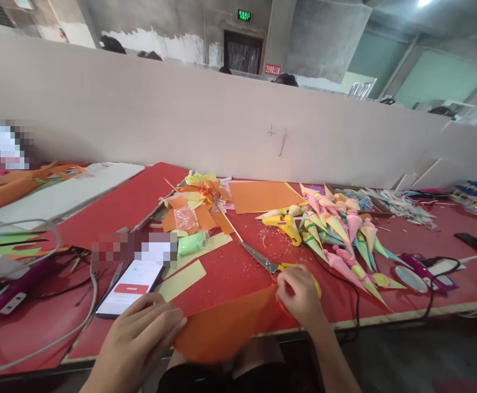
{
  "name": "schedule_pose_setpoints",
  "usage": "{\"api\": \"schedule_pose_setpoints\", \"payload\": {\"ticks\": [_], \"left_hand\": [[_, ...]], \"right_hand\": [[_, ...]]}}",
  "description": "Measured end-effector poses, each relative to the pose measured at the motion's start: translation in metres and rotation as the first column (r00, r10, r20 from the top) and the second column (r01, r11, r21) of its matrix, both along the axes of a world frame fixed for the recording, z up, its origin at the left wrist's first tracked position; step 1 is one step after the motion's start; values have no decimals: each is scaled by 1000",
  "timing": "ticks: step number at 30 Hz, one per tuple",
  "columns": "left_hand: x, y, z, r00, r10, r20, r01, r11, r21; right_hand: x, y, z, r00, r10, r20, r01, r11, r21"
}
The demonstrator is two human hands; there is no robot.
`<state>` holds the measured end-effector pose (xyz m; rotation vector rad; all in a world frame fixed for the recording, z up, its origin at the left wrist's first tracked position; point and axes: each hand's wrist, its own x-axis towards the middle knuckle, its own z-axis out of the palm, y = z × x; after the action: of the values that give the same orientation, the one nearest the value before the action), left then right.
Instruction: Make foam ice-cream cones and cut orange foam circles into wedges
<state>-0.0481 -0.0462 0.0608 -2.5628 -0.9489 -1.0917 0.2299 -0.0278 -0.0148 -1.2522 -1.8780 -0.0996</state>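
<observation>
A sheet of orange paper (225,325) is stretched above the table's front edge, over my lap, slightly blurred. My left hand (148,333) pinches its left end between thumb and fingers. At the other end, the closed fingers of my right hand (299,295) grip the paper's corner. Scissors (269,265) with yellow and red handles lie right at that hand, blades pointing away to the left. The hand covers part of the handles; whether it also grips them is hidden. A thin stick (230,219) with an orange paper flower (209,189) reaches toward the blades.
A phone (134,284) lies beside my left hand, near a green packet (192,244) and pale yellow paper (184,279). A yellow glue gun (285,226) and several pastel paper cones (340,224) sit beyond my right hand. Cables (357,295) cross the table; a partition (205,114) stands behind.
</observation>
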Motion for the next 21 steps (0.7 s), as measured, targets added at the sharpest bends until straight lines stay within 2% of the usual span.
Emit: {"api": "schedule_pose_setpoints", "payload": {"ticks": [2,4,6,8,10,12,14,16,18,21], "left_hand": [[-1,0,-2,1000,-5,20,6,999,-43],[3,0,-4,999,-27,31,29,997,-77],[7,1,-7,998,-47,33,50,994,-96],[10,2,-9,998,-55,34,59,992,-113],[9,4,-11,997,-55,46,61,990,-129],[6,5,-11,997,-53,53,60,989,-138],[5,5,-10,999,2,35,1,995,-100],[9,4,-6,993,116,-6,-116,993,-8],[17,2,-2,981,184,-53,-180,981,76],[31,0,2,981,135,-139,-126,989,71]], "right_hand": [[7,-1,2,995,-72,-63,71,997,-19],[4,-4,12,988,-52,-147,44,997,-57],[-6,-7,26,987,79,-137,-95,989,-113],[-20,-8,40,969,241,-50,-246,946,-209],[-30,-7,50,943,334,14,-317,906,-281],[-37,-5,54,930,363,49,-330,888,-320],[-40,-3,55,930,361,68,-323,891,-319],[-44,-2,55,924,372,88,-334,897,-288],[-50,-2,56,904,412,117,-369,888,-273],[-61,-4,58,874,459,159,-400,867,-298]]}}
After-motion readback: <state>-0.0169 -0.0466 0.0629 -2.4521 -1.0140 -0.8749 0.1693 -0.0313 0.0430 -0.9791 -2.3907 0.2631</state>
